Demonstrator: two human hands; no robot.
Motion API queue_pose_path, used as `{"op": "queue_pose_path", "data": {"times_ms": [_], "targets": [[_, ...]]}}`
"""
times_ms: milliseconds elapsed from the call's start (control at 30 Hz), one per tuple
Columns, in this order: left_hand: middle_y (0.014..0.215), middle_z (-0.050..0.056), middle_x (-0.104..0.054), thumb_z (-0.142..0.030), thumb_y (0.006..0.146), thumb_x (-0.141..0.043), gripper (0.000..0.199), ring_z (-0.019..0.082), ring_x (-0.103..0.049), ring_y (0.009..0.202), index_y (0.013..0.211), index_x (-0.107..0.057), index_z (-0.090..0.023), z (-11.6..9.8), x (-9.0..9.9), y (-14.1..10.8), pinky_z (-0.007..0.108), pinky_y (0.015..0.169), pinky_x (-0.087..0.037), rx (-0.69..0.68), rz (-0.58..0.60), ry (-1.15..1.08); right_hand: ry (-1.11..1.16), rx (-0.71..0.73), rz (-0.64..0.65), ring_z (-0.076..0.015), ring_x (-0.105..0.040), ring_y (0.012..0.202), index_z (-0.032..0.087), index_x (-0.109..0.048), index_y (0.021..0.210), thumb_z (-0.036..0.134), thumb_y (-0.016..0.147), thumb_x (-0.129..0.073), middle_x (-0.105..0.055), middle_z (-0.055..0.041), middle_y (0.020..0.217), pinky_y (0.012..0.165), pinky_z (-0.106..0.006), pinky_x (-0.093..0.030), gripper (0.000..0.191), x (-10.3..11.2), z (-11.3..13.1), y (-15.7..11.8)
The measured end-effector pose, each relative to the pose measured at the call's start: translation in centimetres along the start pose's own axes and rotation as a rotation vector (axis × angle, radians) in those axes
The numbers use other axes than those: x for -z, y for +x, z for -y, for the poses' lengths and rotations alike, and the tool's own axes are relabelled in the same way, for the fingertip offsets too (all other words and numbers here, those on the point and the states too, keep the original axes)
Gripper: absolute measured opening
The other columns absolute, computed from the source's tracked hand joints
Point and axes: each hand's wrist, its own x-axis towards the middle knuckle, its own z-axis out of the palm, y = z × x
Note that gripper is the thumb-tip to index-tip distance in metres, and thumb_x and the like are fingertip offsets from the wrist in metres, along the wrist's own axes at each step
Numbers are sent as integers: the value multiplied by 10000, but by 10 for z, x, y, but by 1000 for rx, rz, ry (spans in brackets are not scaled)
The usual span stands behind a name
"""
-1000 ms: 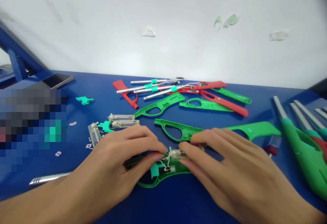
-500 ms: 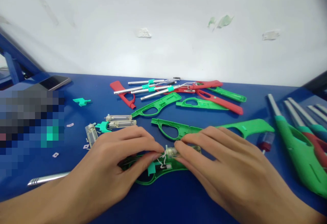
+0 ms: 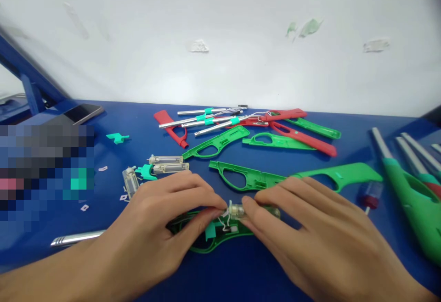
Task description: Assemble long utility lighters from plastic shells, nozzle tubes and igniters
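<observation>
My right hand [image 3: 303, 228] grips a clear lighter fuel tank [image 3: 236, 211] between thumb and fingers, its valve end pointing left. My left hand [image 3: 168, 215] pinches a small white piece [image 3: 226, 211] at that valve end; its exact shape is mostly hidden by the fingertips. Below both hands lies an open green lighter handle half [image 3: 246, 231], partly covered by them. Inside it I see a teal trigger [image 3: 210, 231], thin white wires [image 3: 225, 223] and a small dark part with a pale end [image 3: 230, 229].
Behind my hands lie green handle halves [image 3: 237, 180], red handle halves [image 3: 303, 139] and metal lighter tubes [image 3: 203, 122]. Left are spare tanks [image 3: 168, 159], teal triggers [image 3: 146, 171] and a loose tube [image 3: 77, 238]. Right are a screwdriver [image 3: 372, 194] and assembled lighters [image 3: 409, 201].
The whole scene has shifted slightly right as the camera turned. Both hands keep their holds, and the tank sits almost unchanged above the handle half.
</observation>
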Motion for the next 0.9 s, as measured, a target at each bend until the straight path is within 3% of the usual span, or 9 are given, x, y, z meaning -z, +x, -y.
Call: {"op": "queue_pose_path", "data": {"times_ms": [233, 900], "targets": [[880, -65, -764, -156, 969, -666, 124, 118, -652, 811, 943, -735, -255, 0, 0, 2, 269, 810, -512, -34, -29, 82, -30, -19, 1, -220, -665, 791, 212, -760, 978, 31, 924, -563, -743, -11, 867, 760, -372, -441, 273, -2, -2, -2], [898, -29, -725, -58, 974, -595, 184, 126, -592, 814, 977, -701, -208, -4, -1, 1, 286, 838, -513, -91, -12, 50, -78, 8, 1, -185, -627, 679, 222, -747, 930, 29, 899, -469, -738, -1, 804, 698, -339, -445, 340, 0, 1, 3]]}}
